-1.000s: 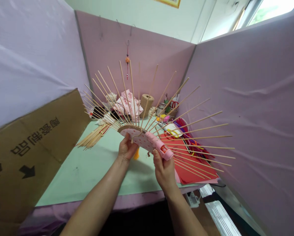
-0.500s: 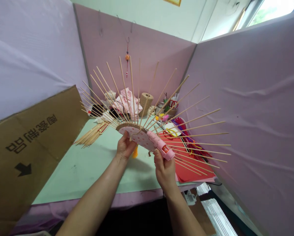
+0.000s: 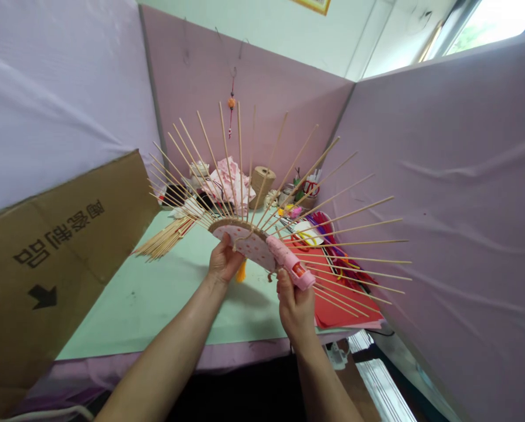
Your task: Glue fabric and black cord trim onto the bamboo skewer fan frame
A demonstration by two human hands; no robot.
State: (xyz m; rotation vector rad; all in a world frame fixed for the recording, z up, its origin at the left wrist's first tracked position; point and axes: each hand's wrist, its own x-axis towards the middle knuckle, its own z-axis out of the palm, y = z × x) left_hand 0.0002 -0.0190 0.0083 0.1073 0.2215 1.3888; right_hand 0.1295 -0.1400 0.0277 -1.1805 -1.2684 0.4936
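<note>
Right hand (image 3: 296, 308) is wrapping firmly round the handle of a pink glue gun (image 3: 287, 259); left hand (image 3: 224, 261) is pinching the near-left edge of a round disc (image 3: 254, 247), thumb lying on the spotted face. Disc is sitting ahead of both hands, above the counter (image 3: 157, 319). Gun's long axis is slanting from near right to far left, overlapping the disc's right side. Sticks (image 3: 240, 149) are fanning outward from the disc. Palm is hiding the gun's handle; left fingertips are disappearing behind the disc; nozzle contact: cannot tell. Beyond, a twine spool (image 3: 262, 180) is standing.
</note>
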